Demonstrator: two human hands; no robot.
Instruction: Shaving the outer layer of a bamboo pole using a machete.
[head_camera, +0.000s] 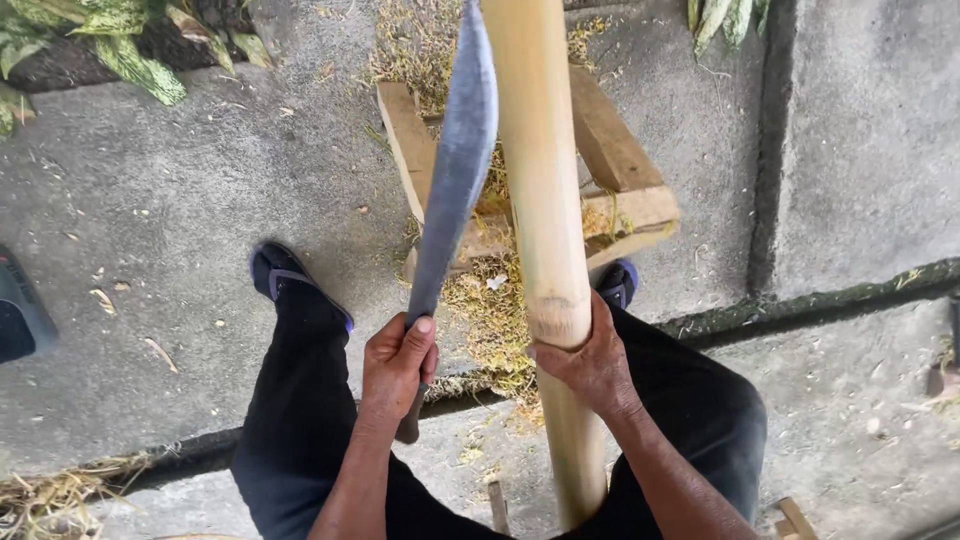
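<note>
gripping machete (455, 170) and bamboo pole (540, 170) in hands

No packages, labels, signs or screens show anywhere around the hands.

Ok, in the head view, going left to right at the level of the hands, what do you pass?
Left foot in a dark sandal → left hand gripping the long knife → right hand around the bamboo pole.
</note>
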